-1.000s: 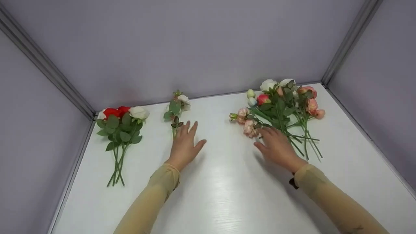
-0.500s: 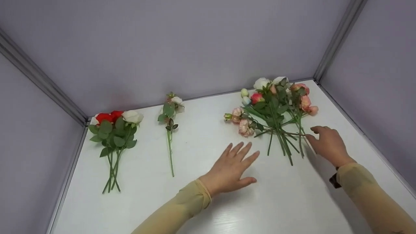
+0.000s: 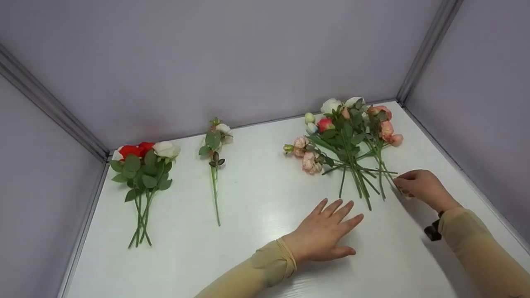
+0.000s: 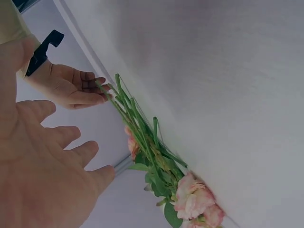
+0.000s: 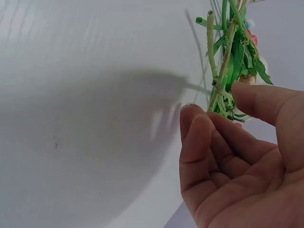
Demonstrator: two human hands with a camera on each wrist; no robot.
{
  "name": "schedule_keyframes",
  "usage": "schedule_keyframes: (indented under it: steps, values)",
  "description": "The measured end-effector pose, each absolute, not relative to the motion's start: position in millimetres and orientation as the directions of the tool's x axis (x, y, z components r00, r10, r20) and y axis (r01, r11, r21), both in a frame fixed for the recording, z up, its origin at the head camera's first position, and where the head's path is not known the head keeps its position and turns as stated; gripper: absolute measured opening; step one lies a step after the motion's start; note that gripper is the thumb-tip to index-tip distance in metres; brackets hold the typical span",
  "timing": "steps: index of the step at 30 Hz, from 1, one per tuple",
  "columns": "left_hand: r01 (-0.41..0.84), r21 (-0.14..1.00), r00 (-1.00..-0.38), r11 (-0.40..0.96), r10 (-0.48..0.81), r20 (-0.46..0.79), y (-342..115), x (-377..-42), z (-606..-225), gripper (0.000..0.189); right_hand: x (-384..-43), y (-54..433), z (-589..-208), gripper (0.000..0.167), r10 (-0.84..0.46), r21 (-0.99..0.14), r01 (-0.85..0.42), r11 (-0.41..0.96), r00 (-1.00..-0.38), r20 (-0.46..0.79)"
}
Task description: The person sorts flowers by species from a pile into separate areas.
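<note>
My left hand (image 3: 323, 236) is spread flat over the white table, fingers straight and holding nothing, in front of the right-hand pile of flowers. Beside the ends of that pile's stems (image 3: 364, 190) is my right hand (image 3: 424, 188). In the right wrist view its thumb and loosely bent fingers (image 5: 194, 142) are apart, with a stem end (image 5: 216, 81) just beyond the gap. The pile mixes white, red and salmon blooms with green leaves. A stem with pale pink blossoms (image 3: 310, 162) lies across it, its blossoms to the left.
On the far left lies a bunch of red and white roses (image 3: 143, 165) with crossed stems. Between the groups is a single stem with small white blooms (image 3: 215, 178). Grey panels (image 3: 256, 62) wall the table at the back and sides.
My left hand has left the single white-flowered stem and moved right and nearer. My right hand has moved right from the pink blossoms to the stem ends, then slightly away from them.
</note>
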State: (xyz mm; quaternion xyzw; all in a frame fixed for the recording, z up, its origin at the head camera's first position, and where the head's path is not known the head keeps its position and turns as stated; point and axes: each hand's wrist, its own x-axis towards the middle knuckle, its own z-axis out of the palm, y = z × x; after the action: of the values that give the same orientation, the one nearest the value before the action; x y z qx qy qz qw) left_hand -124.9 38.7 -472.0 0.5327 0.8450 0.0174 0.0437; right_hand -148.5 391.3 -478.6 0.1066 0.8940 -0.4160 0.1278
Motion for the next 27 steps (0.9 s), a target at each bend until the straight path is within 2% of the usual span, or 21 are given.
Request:
schedule_keyframes:
  steps: [9,18,27]
  values:
    - [0.892,0.094,-0.439,0.443,0.897,-0.061,38,-126,-479,0.08,-161,387,-482,0.052,0.097,-0.724,0.337,0.602,-0.931,-0.352]
    - [0.887,0.133,-0.437,0.442,0.897,-0.068,37,-127,-480,0.079,-167,384,-485,0.049,0.114,-0.736,0.348,0.581,-0.93,-0.35]
    - [0.888,0.131,-0.438,0.442,0.897,-0.059,35,-127,-479,0.078,-171,379,-480,0.031,0.079,-0.701,0.351,0.62,-0.918,-0.39]
